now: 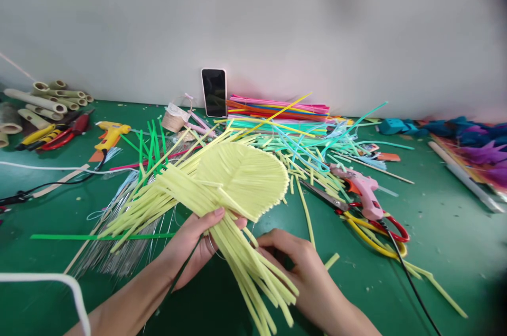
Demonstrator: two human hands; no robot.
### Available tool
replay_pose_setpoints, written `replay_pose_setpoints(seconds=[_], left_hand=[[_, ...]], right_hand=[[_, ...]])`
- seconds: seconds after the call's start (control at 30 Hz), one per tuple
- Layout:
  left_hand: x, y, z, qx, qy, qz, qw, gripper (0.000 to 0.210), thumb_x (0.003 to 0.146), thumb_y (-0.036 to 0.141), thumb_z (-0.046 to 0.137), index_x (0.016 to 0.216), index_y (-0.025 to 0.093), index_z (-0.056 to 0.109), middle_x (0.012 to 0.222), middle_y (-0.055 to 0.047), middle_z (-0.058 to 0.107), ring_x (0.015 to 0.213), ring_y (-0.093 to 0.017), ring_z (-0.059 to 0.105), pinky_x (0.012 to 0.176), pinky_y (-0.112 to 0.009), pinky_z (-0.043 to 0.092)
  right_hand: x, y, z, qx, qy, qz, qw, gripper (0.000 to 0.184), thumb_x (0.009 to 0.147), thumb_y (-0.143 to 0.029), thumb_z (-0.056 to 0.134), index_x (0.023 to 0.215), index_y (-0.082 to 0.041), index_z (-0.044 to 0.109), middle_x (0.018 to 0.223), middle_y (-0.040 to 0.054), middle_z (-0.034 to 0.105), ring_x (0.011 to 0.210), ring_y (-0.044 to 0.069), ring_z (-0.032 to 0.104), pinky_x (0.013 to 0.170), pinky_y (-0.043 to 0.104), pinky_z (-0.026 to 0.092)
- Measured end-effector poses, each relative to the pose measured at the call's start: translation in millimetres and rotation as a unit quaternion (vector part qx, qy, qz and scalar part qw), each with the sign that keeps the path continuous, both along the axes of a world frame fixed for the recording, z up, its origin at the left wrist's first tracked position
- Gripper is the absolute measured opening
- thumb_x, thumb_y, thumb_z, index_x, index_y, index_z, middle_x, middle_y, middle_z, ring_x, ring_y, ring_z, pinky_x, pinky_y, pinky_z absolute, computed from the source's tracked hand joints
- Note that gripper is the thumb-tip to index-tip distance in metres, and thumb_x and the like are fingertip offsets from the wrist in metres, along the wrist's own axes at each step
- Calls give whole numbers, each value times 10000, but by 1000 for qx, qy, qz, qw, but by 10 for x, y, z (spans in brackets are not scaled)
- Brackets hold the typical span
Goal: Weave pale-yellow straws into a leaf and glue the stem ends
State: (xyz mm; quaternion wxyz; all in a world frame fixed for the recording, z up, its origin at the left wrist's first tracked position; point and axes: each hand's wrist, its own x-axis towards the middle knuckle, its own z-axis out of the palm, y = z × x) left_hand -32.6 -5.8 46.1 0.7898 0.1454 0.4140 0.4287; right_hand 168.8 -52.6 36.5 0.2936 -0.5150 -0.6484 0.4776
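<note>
A pale yellow-green leaf shape [245, 175] made of pipe cleaners laid side by side is held up over the table, with a serrated right edge. My left hand [204, 233] grips it at the base, thumb on top, where loose pipe-cleaner ends [253, 278] fan out downward and to the left. Just right of those ends is my right hand [299, 262], its fingers curled in close behind them. Its fingertips are partly hidden, so what they pinch cannot be made out. A thin wire loop shows below my left fingers.
Pink glue gun [366, 190] and scissors [376, 243] lie to the right; a yellow glue gun [111, 132], pliers [67, 132] and bamboo pieces [51, 101] to the left. Wires [119, 254] lie beside my left arm. Coloured pipe cleaners [277, 109] and a phone [214, 93] are by the wall.
</note>
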Motion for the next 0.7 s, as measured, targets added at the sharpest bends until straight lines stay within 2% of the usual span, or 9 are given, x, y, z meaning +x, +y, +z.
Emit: replay_pose_setpoints(seconds=[0.13,0.27,0.33,0.4,0.47,0.53,0.63,0.7], left_hand=[[4,-6,0,-10,7,-1,1000,407,887,92,632,1290,133,597,1024,-111,778,862,-228,766,774,-276,639],[13,-2,19,-31,32,17,999,459,886,85,631,1337,132,560,1078,-124,766,881,-239,765,793,-291,641],[24,4,34,-39,44,33,998,483,890,74,620,1362,127,537,1105,-134,758,912,-245,759,819,-302,638],[36,11,47,-38,48,43,997,507,895,60,606,1388,126,513,1119,-141,752,938,-249,753,840,-303,632],[48,15,55,-32,50,45,997,532,899,51,593,1414,129,487,1128,-146,749,946,-254,751,843,-305,632],[55,16,56,-24,51,43,997,559,902,48,585,1439,142,461,1156,-148,739,972,-261,742,853,-313,629],[55,12,48,-11,54,40,998,603,896,45,593,1463,175,433,1215,-140,716,1034,-267,720,879,-321,619],[49,9,42,-6,56,34,998,620,889,47,604,1466,189,430,1220,-134,715,1032,-266,720,873,-317,620]], right_hand=[[61,16,36,12,-34,8,999,208,964,-372,541,976,-233,695,835,7,669,712,126,601,646,236,455],[224,75,90,36,-107,-1,994,242,936,-379,579,1126,-253,660,953,17,699,819,151,644,728,255,491],[356,116,111,54,-149,-31,987,264,945,-395,550,1147,-260,652,990,21,710,838,164,657,741,269,499],[522,160,127,78,-210,-95,970,273,950,-429,512,1101,-264,668,951,24,717,775,178,660,690,286,495],[714,203,134,110,-277,-201,933,294,925,-488,512,1002,-260,680,893,32,715,669,188,639,617,304,473],[913,245,114,138,-339,-318,875,307,901,-518,516,947,-249,656,833,50,695,684,220,635,636,332,464],[1171,316,3,153,-407,-417,799,405,899,-560,457,1010,-197,599,970,140,678,940,324,624,796,411,462],[1295,368,-116,149,-457,-418,771,581,888,-608,408,1159,-112,542,1157,230,623,1132,392,544,939,477,405]])
